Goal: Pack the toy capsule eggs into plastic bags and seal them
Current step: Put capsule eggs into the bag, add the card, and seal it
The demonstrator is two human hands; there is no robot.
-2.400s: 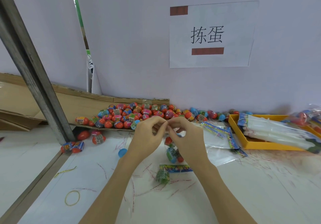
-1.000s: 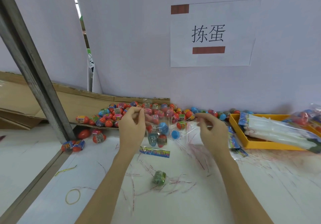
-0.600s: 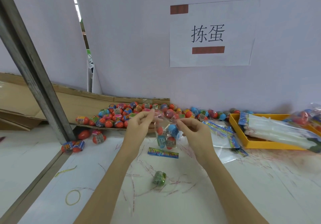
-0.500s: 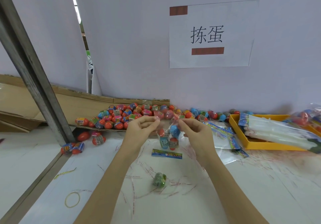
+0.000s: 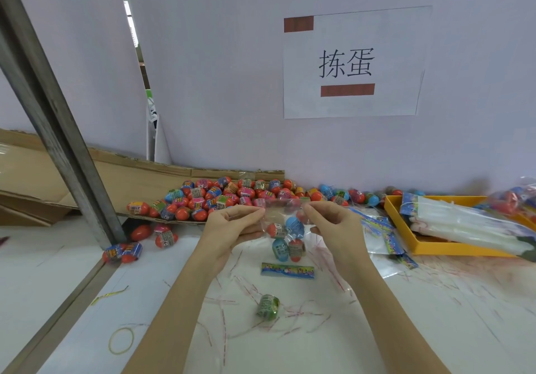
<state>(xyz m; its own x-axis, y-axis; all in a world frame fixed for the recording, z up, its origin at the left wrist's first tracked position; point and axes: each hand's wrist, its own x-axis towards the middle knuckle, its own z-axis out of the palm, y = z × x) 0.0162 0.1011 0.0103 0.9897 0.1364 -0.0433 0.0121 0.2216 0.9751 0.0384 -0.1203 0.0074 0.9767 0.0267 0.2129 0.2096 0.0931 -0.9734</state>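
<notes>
A clear plastic bag point(image 5: 285, 236) with several capsule eggs inside hangs above the white table point(image 5: 406, 315). My left hand point(image 5: 232, 225) pinches the bag's top left edge and my right hand point(image 5: 333, 225) pinches its top right edge. The bag's printed header strip point(image 5: 287, 270) hangs at the bottom. A green capsule egg point(image 5: 267, 307) lies loose on the table in front of me. Behind my hands a big pile of capsule eggs point(image 5: 220, 196) rests on flat cardboard point(image 5: 139, 179).
A yellow tray point(image 5: 429, 247) with stacked bags stands at the right, and loose empty bags point(image 5: 377, 231) lie beside it. A slanted metal post point(image 5: 58, 130) crosses the left. Stray eggs point(image 5: 123, 252) sit by its foot. A rubber band point(image 5: 121, 340) and thin red strips litter the table.
My hands spread apart with the bag stretched between them, then came closer together. The bag of eggs now hangs between my two pinching hands, slightly lower than before.
</notes>
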